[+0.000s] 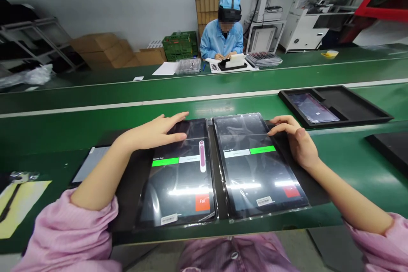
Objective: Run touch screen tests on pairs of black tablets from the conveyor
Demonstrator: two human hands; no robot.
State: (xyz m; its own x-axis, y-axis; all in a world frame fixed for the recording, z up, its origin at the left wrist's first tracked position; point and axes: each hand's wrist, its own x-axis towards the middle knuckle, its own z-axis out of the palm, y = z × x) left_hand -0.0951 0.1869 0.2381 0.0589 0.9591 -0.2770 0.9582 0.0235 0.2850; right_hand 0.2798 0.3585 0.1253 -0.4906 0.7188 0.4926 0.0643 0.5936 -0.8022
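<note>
Two tablets in clear film lie side by side on a black mat (127,204). The left tablet (178,180) shows a green bar, a purple slider and a red "Fail" button. On the right tablet (251,170) are a green bar, a white bar and a red button. My left hand (153,133) rests over the left tablet's upper left part, its fingers stretched out and apart. At the right tablet's upper right edge, my right hand (298,142) has its fingers loosely bent and spread, fingertips touching or very near the edge. Neither hand grips anything.
Another tablet (91,163) lies partly behind my left forearm. A black tray (360,104) with a screen panel (314,108) stands at the back right. Yellow paper (28,204) lies at far left. Across the bench a person (223,36) in blue works near plastic trays (263,59).
</note>
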